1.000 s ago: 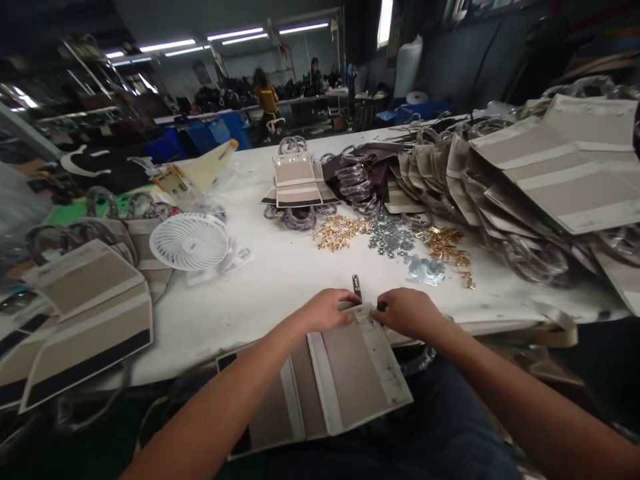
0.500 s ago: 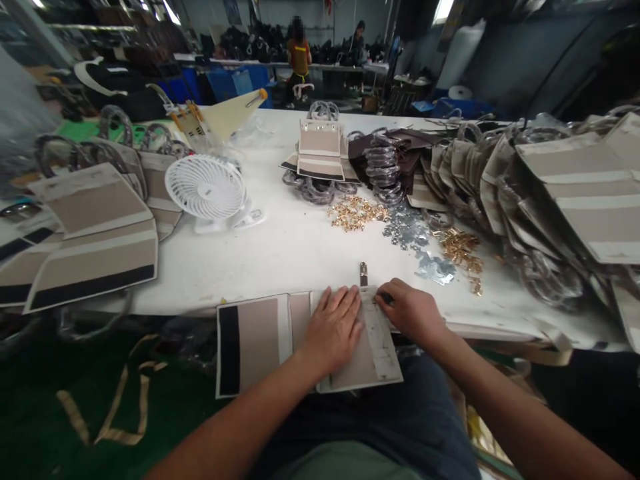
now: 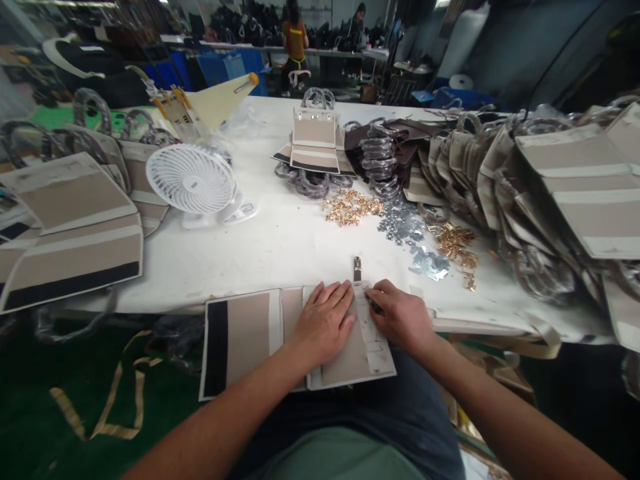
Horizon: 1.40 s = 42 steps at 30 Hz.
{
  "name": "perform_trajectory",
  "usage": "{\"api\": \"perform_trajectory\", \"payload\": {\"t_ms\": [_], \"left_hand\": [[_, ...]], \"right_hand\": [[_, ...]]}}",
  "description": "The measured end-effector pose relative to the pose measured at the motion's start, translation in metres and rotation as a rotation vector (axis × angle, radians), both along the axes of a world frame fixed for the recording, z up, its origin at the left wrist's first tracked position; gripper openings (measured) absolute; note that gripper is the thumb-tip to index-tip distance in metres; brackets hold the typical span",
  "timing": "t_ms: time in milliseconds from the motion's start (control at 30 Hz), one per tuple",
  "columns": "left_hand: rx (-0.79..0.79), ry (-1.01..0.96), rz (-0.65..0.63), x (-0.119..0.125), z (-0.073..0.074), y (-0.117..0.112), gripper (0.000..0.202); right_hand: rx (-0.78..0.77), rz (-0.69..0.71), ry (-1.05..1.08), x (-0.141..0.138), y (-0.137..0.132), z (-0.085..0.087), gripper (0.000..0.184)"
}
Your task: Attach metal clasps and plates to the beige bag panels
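A beige bag panel (image 3: 253,327) with a black band at its left end lies over the table's front edge and my lap. My left hand (image 3: 326,323) rests flat on it, fingers outstretched. My right hand (image 3: 403,315) is closed around a small dark tool (image 3: 375,306), its tip over the pale strip (image 3: 373,340) along the panel's right side. What kind of tool it is, I cannot tell; the fingers cover most of it. A short dark strap with a metal clasp (image 3: 357,268) sticks out past the panel's far edge.
Gold-coloured fittings (image 3: 353,207) and thin metal plates (image 3: 429,263) lie in heaps beyond my hands. More bag panels are piled at right (image 3: 580,193) and left (image 3: 85,250). A white fan (image 3: 193,180) stands at left. Two people are in the background.
My right hand has shifted a little nearer along the pale strip, with the dark tool still in it. My left hand stays flat on the panel. The whole view has moved slightly.
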<state>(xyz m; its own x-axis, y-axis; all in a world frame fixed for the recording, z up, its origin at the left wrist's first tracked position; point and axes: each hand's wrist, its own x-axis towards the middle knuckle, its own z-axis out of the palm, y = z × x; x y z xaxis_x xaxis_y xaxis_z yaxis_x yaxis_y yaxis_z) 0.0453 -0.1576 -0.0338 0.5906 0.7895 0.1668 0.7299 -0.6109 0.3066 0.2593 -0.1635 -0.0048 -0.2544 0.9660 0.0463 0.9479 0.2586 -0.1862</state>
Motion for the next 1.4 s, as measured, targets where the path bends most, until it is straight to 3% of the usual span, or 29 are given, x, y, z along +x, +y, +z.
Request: {"api": "perform_trajectory", "payload": {"t_ms": [233, 467, 733, 833, 933, 1000, 1100, 1267, 1400], "left_hand": [[0.036, -0.009, 0.000, 0.000, -0.002, 0.008, 0.054], [0.084, 0.000, -0.009, 0.000, -0.004, 0.010, 0.051], [0.153, 0.020, -0.009, 0.002, -0.006, 0.005, 0.050], [0.133, 0.004, 0.001, -0.001, -0.008, 0.005, 0.052], [0.109, -0.014, -0.010, -0.003, -0.011, 0.006, 0.054], [0.094, -0.030, -0.011, -0.004, -0.012, 0.007, 0.055], [0.054, -0.042, 0.001, -0.004, -0.012, 0.007, 0.056], [0.004, -0.070, 0.002, -0.004, -0.008, 0.004, 0.058], [-0.007, -0.102, 0.017, -0.004, -0.007, 0.002, 0.055]], "right_hand": [[-0.032, -0.054, -0.012, -0.005, 0.006, -0.001, 0.023], [-0.014, 0.029, -0.055, -0.005, 0.009, -0.005, 0.012], [-0.048, 0.051, -0.108, -0.014, 0.010, 0.009, 0.016], [-0.026, 0.001, -0.016, 0.008, 0.017, 0.017, 0.022], [0.050, -0.195, 0.015, 0.053, 0.034, 0.020, 0.029], [0.038, -0.339, -0.012, 0.086, 0.049, 0.016, 0.029], [-0.011, -0.386, -0.011, 0.123, 0.068, 0.004, 0.025], [-0.033, -0.372, 0.035, 0.141, 0.079, -0.012, 0.024], [-0.060, -0.347, 0.044, 0.139, 0.078, -0.010, 0.023]]}}
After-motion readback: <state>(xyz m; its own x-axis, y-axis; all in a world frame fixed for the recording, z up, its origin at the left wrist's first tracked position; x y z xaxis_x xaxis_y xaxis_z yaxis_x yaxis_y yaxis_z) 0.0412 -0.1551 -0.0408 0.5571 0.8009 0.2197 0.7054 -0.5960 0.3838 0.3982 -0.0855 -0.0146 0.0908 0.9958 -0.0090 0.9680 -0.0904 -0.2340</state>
